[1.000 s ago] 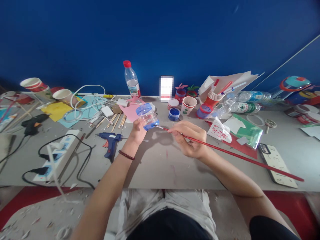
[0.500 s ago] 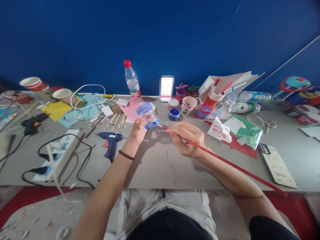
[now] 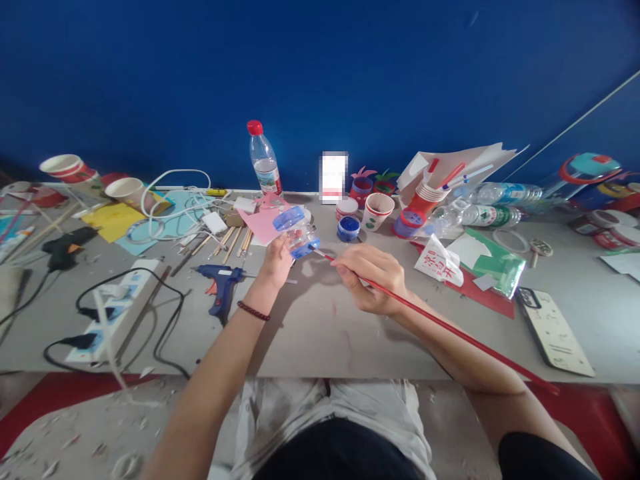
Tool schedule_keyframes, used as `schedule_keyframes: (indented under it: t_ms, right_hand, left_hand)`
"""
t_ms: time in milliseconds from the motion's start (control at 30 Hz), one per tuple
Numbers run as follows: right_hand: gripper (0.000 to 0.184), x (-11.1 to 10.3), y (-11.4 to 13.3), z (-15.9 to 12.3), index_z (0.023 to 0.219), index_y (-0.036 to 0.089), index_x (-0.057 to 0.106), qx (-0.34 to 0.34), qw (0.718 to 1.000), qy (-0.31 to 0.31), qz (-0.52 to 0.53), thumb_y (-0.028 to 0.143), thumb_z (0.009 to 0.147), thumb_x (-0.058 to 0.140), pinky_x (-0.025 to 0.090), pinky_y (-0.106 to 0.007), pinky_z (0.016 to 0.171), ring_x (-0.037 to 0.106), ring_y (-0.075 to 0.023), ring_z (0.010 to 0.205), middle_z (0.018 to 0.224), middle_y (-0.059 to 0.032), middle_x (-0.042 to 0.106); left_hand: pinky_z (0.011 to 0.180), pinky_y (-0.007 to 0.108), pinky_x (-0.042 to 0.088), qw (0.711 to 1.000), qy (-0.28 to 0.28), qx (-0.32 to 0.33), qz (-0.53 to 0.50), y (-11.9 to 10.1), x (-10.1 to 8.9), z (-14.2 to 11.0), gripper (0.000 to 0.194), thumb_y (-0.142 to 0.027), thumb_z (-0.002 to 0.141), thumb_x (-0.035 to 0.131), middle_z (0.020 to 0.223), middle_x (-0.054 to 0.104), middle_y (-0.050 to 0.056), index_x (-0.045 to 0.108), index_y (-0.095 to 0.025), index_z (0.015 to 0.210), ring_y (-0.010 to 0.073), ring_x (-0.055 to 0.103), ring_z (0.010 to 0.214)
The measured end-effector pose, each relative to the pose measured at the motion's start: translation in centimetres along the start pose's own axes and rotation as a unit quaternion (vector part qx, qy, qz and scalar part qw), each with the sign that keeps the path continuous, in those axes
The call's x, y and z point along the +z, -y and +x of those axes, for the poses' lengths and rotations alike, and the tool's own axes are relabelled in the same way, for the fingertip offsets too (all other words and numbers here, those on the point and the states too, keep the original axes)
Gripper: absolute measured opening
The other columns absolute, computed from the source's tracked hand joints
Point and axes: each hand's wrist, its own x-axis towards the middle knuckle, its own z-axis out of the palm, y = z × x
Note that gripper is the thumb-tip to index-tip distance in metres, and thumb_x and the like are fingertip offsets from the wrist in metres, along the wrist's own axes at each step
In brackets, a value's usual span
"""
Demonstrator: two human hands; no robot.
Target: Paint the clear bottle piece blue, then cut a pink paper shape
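Note:
My left hand [image 3: 277,259] is closed around a clear plastic bottle piece [image 3: 300,233] with blue-painted bands at both ends, held tilted above the table. Between the fingers and thumb of my right hand [image 3: 373,279] is a long red paintbrush [image 3: 450,325]. Its tip touches the blue band nearer to me. An open jar of blue paint [image 3: 349,229] stands just beyond my hands, beside a paper cup [image 3: 377,211]. Part of the bottle piece is hidden behind my left fingers.
A blue glue gun [image 3: 223,285] and a white power strip [image 3: 117,310] with black cords lie to the left. A bottle with a red cap [image 3: 263,160] stands at the back. On the right are a phone [image 3: 555,331], green sheet [image 3: 500,263] and plastic bottles [image 3: 493,215].
The rear end of the paintbrush has swung left and toward me, while its tip stays at the blue band. My right hand has shifted slightly left.

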Motion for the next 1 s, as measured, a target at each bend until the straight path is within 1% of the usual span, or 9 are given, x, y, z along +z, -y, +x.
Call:
schedule_keyframes:
  t_ms: [167,333,400,533,700,900,1000]
  right_hand:
    - [0.018,0.03,-0.06,-0.15,0.09,0.019,0.063,0.004,1.0,-0.001,0.0,0.005,0.088,0.053,0.056,-0.029,0.065,0.063,-0.0152,0.065,0.071,-0.0024,0.068]
    - [0.018,0.16,-0.29,-0.31,0.094,0.019,0.064,0.002,1.0,0.01,-0.012,0.005,0.089,0.053,0.057,-0.03,0.072,0.068,-0.0166,0.072,0.075,-0.0037,0.07]
    - [0.018,0.19,-0.32,-0.38,0.092,0.019,0.064,0.001,1.0,0.014,-0.007,0.004,0.088,0.054,0.057,-0.029,0.071,0.067,-0.0163,0.071,0.074,-0.0037,0.07]
    - [0.017,0.12,-0.24,-0.37,0.09,0.018,0.063,0.004,1.0,0.014,-0.008,0.003,0.086,0.054,0.055,-0.028,0.066,0.065,-0.0155,0.067,0.071,-0.0035,0.069]
    - [0.018,0.19,-0.24,-0.25,0.094,0.02,0.063,-0.005,0.999,0.019,-0.029,0.007,0.09,0.051,0.058,-0.031,0.07,0.067,-0.0168,0.07,0.075,-0.0037,0.071]
    - [0.019,0.33,-0.28,-0.43,0.091,0.018,0.062,-0.015,1.0,0.021,-0.014,0.002,0.086,0.053,0.057,-0.029,0.067,0.063,-0.0154,0.066,0.071,-0.0038,0.069]
    - [0.02,0.41,-0.35,-0.55,0.094,0.018,0.064,-0.014,1.0,0.019,-0.015,0.003,0.087,0.052,0.058,-0.03,0.071,0.065,-0.0161,0.069,0.075,-0.0045,0.07]
  left_hand:
    - [0.089,0.037,0.052,1.0,-0.012,-0.007,-0.001,0.04,-0.08,0.12,0.038,-0.049,0.064,0.08,0.088,0.075,0.004,0.071,-0.02,0.087,0.025,0.069,0.097]
    - [0.09,0.037,0.051,1.0,-0.016,0.0,0.001,0.25,-0.21,0.17,0.038,-0.048,0.061,0.081,0.088,0.074,0.004,0.071,-0.02,0.084,0.025,0.068,0.099]
    - [0.09,0.036,0.05,1.0,-0.019,0.001,0.001,0.32,-0.23,0.16,0.038,-0.049,0.061,0.081,0.088,0.073,0.004,0.07,-0.02,0.084,0.0241,0.067,0.1]
    - [0.09,0.037,0.049,1.0,-0.019,-0.007,0.005,0.31,-0.16,0.1,0.039,-0.05,0.062,0.081,0.085,0.07,0.003,0.069,-0.019,0.082,0.0226,0.065,0.096]
    - [0.088,0.036,0.048,1.0,-0.02,-0.013,0.0,0.19,0.1,-0.02,0.039,-0.048,0.059,0.081,0.084,0.069,0.002,0.068,-0.02,0.083,0.0208,0.065,0.091]
    - [0.088,0.036,0.048,0.998,-0.057,-0.028,0.009,0.31,0.18,0.1,0.04,-0.048,0.056,0.082,0.081,0.067,0.002,0.066,-0.019,0.077,0.0205,0.064,0.091]
    - [0.089,0.036,0.048,0.997,-0.066,-0.027,0.005,0.41,0.08,0.24,0.039,-0.048,0.056,0.082,0.08,0.067,0.002,0.064,-0.02,0.074,0.0203,0.064,0.09]
